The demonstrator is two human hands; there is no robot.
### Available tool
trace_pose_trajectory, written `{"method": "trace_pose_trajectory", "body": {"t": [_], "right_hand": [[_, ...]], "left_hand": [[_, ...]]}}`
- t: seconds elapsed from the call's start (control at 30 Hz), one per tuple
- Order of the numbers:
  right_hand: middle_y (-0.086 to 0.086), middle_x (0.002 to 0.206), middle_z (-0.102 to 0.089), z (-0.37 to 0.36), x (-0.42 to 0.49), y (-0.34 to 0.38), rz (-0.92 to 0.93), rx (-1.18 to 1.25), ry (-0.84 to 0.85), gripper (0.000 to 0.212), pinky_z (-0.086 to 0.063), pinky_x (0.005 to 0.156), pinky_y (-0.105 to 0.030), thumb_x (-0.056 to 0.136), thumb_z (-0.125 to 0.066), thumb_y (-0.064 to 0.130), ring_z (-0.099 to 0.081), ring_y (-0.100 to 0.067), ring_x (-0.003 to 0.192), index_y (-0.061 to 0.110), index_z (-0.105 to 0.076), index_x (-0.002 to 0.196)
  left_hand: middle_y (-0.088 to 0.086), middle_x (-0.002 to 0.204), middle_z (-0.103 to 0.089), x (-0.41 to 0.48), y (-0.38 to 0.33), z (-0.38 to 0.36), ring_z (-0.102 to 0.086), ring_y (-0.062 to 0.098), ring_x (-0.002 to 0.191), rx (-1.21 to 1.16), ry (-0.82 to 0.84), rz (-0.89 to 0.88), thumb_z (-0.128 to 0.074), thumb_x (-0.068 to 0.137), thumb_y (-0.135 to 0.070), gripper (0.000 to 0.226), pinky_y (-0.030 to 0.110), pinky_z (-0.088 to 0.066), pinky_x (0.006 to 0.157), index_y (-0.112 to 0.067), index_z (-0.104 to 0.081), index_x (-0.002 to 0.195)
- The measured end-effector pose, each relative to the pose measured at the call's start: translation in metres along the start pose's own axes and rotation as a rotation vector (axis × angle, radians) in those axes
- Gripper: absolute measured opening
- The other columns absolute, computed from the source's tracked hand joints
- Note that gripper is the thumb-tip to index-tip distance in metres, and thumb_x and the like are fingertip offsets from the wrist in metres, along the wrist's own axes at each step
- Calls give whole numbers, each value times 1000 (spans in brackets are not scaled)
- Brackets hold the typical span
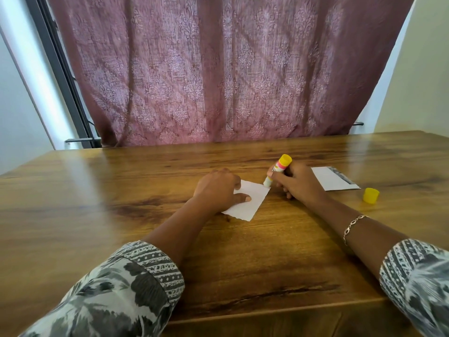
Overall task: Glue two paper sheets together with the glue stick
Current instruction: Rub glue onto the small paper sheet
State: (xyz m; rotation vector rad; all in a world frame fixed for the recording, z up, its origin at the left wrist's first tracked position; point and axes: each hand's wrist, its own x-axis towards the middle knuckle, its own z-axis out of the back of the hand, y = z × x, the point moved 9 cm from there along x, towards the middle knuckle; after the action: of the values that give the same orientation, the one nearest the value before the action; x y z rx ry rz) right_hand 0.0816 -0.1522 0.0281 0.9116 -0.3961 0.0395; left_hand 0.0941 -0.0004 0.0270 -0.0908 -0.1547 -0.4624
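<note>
A small white paper sheet (pixel 252 201) lies on the wooden table (pixel 121 215) in the middle. My left hand (pixel 218 190) rests on its left part, thumb and fingers pressing it flat. My right hand (pixel 297 183) grips an uncapped glue stick (pixel 278 169) with a yellow base, tilted, its white tip touching the sheet's far right corner. A second white sheet (pixel 334 179) with a dark printed strip lies flat to the right, beyond my right hand.
The glue stick's yellow cap (pixel 371 195) stands on the table at the right, just in front of the second sheet. A mauve patterned curtain (pixel 218 69) hangs behind the table's far edge. The near table edge runs below my forearms.
</note>
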Motion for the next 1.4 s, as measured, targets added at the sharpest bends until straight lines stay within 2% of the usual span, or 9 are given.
{"method": "trace_pose_trajectory", "body": {"t": [0.3,0.53,0.67,0.87,1.03,1.3,1.4], "right_hand": [[2,67,-53,-2,1,1,-1,-26,8,22,-38,47,-19,87,-57,26,-49,-10,56,7,-58,96],[-6,87,-57,-5,-1,3,32,-58,23,27,-35,55,-16,86,-59,24,-47,-6,63,5,-57,104],[-8,85,-59,-7,-4,7,66,-61,55,27,-37,57,-19,84,-61,23,-49,-9,66,4,-59,103],[-8,80,-61,-9,-13,16,134,-44,88,15,-43,63,-27,83,-63,23,-54,-17,71,10,-61,92],[-2,80,-60,-14,-18,18,148,-38,138,25,-39,61,-21,83,-62,25,-52,-10,70,7,-61,101],[-3,94,-65,-20,-26,28,225,-28,182,21,-43,69,-22,82,-63,24,-57,-15,84,12,-64,100],[-1,93,-65,-22,-30,34,257,-15,214,18,-43,69,-19,81,-63,23,-57,-11,83,15,-64,97]], "left_hand": [[6,124,-54,0,0,1,-51,23,113,-13,-3,-1,-55,83,-51,46,32,-42,85,-20,-58,117],[6,124,-54,-1,-1,1,-50,23,113,-8,-3,-7,-54,84,-50,45,30,-41,82,-20,-57,117],[7,123,-54,-1,-1,1,-51,24,112,5,-3,-5,-53,86,-47,43,30,-41,81,-19,-57,118],[7,123,-54,0,-1,1,-52,24,111,7,-6,-5,-54,86,-45,41,31,-44,83,-19,-57,118],[7,122,-55,1,0,1,-53,23,109,0,-14,-11,-54,86,-44,40,30,-43,80,-19,-58,117],[6,123,-56,1,0,2,-53,23,110,3,-30,-25,-54,86,-45,41,28,-40,77,-18,-58,117],[7,122,-56,2,0,2,-53,23,109,-1,-34,-29,-54,86,-45,42,29,-40,77,-18,-58,117]]}}
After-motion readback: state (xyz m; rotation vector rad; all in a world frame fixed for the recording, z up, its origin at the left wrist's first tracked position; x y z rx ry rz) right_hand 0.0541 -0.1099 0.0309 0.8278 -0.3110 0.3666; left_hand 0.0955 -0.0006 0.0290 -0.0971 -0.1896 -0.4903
